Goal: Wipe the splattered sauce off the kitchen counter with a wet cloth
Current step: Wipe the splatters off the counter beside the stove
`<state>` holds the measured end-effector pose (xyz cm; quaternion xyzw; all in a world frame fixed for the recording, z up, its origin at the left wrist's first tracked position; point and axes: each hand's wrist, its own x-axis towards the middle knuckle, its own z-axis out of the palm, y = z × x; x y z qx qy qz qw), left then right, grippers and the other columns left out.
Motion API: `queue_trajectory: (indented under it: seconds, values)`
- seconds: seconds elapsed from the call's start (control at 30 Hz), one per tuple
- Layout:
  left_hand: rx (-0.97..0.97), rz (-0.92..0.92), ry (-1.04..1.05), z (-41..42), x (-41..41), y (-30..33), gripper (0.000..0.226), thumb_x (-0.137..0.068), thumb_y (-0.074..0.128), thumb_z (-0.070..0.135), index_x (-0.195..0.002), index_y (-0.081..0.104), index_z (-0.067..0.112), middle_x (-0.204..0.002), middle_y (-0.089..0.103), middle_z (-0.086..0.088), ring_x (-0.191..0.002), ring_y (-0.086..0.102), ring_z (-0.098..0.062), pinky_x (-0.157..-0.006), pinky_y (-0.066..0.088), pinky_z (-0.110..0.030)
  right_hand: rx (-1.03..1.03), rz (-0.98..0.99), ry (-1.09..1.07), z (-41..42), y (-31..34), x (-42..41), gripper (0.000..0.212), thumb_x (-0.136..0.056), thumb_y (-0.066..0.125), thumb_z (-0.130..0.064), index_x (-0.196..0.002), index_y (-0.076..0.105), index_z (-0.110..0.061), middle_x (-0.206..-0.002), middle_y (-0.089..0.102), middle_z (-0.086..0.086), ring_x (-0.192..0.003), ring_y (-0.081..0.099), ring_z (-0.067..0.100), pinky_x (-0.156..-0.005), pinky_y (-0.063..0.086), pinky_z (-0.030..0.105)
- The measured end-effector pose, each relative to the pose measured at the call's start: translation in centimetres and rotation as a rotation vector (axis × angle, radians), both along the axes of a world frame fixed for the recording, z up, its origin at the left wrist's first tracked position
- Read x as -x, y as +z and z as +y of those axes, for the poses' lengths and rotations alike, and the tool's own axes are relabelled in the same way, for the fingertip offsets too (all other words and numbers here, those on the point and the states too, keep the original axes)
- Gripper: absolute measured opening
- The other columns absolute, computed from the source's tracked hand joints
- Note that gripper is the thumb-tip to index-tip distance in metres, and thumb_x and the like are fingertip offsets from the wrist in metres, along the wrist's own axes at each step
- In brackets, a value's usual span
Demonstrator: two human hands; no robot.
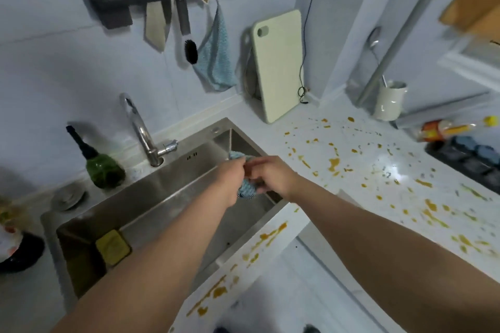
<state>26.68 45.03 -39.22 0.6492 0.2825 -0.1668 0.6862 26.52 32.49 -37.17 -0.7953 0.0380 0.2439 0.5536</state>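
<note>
1. I had both hands over the sink point(151, 197), my left hand point(230, 178) and right hand point(273, 176) each curled in a tight grip round the blue cloth point(247, 188), which was bunched between them above the basin's right end.
2. The sauce point(334, 163) lay untouched in orange spots all over the tabletop point(378, 165) to my right, and down the cabinet front point(257, 251) below the edge.
3. If I left the cloth too wet, I judged it would drip and thin the spots into wider smears.
4. Wiping outward could have pushed sauce off the edge, adding to the streaks on the cabinet front.
5. A careless sweep toward the back might have knocked the white cup point(389, 101) or the leaning cutting board point(280, 65).
6. One bunched cloth would load up fast and just spread the sauce around.
</note>
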Motion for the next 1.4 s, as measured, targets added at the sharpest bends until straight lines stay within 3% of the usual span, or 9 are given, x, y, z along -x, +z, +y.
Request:
queue_trajectory:
  seconds: [0.13, 0.3, 0.53, 0.7, 0.83, 0.93, 1.13, 1.27, 1.4]
  values:
    - [-0.052, -0.027, -0.176, -7.2, 0.1, 1.4, 0.043, -0.096, 0.062, 0.046, -0.115, 0.063, 0.007, -0.107, 0.071, -0.01, -0.095, 0.07, -0.03, -0.088, 0.059, -0.045, -0.021, -0.031, -0.343, -7.5, 0.5, 2.0, 0.009, -0.081, 0.065, -0.011, -0.089, 0.064, -0.011, -0.079, 0.058, 0.007, -0.069, 0.054, 0.024, -0.065, 0.045, 0.038]
    - [0.013, -0.026, -0.352, -17.5, 2.0, 2.7, 0.033, -0.105, 0.056, 0.041, -0.115, 0.065, 0.011, -0.105, 0.072, -0.014, -0.097, 0.072, -0.034, -0.091, 0.061, -0.053, 0.015, -0.207, -0.309, -15.9, 1.9, 7.5, 0.052, -0.068, 0.068, 0.0, -0.118, 0.058, -0.013, -0.111, 0.062, 0.008, -0.089, 0.062, 0.019, -0.074, 0.055, 0.037]
    - [0.068, 0.017, -0.766, -35.9, 11.0, 2.9, 0.037, -0.104, 0.059, 0.042, -0.121, 0.064, 0.01, -0.116, 0.071, -0.016, -0.101, 0.073, -0.037, -0.08, 0.064, -0.057, -0.049, -0.148, -0.574, -32.0, 1.1, 19.6, 0.07, -0.078, 0.07, 0.011, -0.138, 0.051, -0.02, -0.107, 0.065, 0.008, -0.079, 0.069, 0.013, -0.066, 0.06, 0.033]
    - [-0.095, 0.018, -1.086, -45.0, 17.7, 3.1, 0.046, -0.1, 0.059, 0.056, -0.124, 0.065, 0.017, -0.112, 0.072, -0.009, -0.099, 0.072, -0.025, -0.085, 0.062, -0.045, 0.136, -0.148, -0.646, -42.3, -0.2, 27.8, 0.047, -0.088, 0.071, -0.01, -0.131, 0.061, -0.026, -0.115, 0.069, -0.008, -0.106, 0.066, 0.013, -0.098, 0.055, 0.036]
    - [-0.146, -0.013, -1.169, -51.3, 22.0, 2.3, 0.052, -0.102, 0.056, 0.055, -0.125, 0.064, 0.01, -0.117, 0.069, -0.011, -0.104, 0.07, -0.028, -0.087, 0.058, -0.044, 0.179, -0.113, -0.818, -49.1, -1.3, 33.3, 0.038, -0.098, 0.055, -0.011, -0.135, 0.056, -0.019, -0.122, 0.065, 0.0, -0.106, 0.062, 0.015, -0.09, 0.053, 0.028]
    - [-0.177, -0.041, -1.192, -55.4, 24.7, 1.6, 0.053, -0.101, 0.057, 0.056, -0.12, 0.066, 0.007, -0.117, 0.069, -0.012, -0.101, 0.068, -0.028, -0.087, 0.057, -0.044, 0.153, -0.053, -0.972, -53.3, -2.3, 37.3, 0.021, -0.101, 0.052, -0.02, -0.119, 0.059, -0.014, -0.113, 0.067, 0.008, -0.102, 0.064, 0.025, -0.093, 0.054, 0.044]
    - [-0.22, -0.047, -1.317, -61.8, 29.7, 0.5, 0.049, -0.103, 0.053, 0.055, -0.111, 0.067, 0.009, -0.115, 0.069, -0.01, -0.106, 0.068, -0.032, -0.089, 0.06, -0.046, 0.04, 0.016, -1.258, -59.9, -4.1, 44.8, 0.017, -0.097, 0.052, -0.018, -0.088, 0.064, -0.009, -0.094, 0.07, 0.013, -0.083, 0.064, 0.03, -0.068, 0.049, 0.039]
    - [-0.275, -0.024, -1.385, -64.8, 30.9, -1.2, 0.052, -0.107, 0.045, 0.055, -0.113, 0.067, 0.008, -0.11, 0.069, -0.007, -0.101, 0.069, -0.029, -0.09, 0.06, -0.046, 0.058, 0.097, -1.411, -62.3, -6.2, 48.7, 0.02, -0.1, 0.052, -0.017, -0.102, 0.068, -0.006, -0.098, 0.07, 0.014, -0.088, 0.066, 0.03, -0.07, 0.051, 0.041]
    - [-0.338, 0.009, -1.431, -67.2, 31.9, -3.3, 0.04, -0.105, 0.05, 0.047, -0.094, 0.061, 0.011, -0.087, 0.059, -0.004, -0.075, 0.053, -0.023, -0.064, 0.045, -0.031, 0.156, 0.233, -1.544, -64.2, -8.3, 52.3, 0.028, -0.096, 0.052, -0.015, -0.106, 0.062, 0.009, -0.095, 0.065, 0.03, -0.075, 0.055, 0.03, -0.062, 0.04, 0.043]
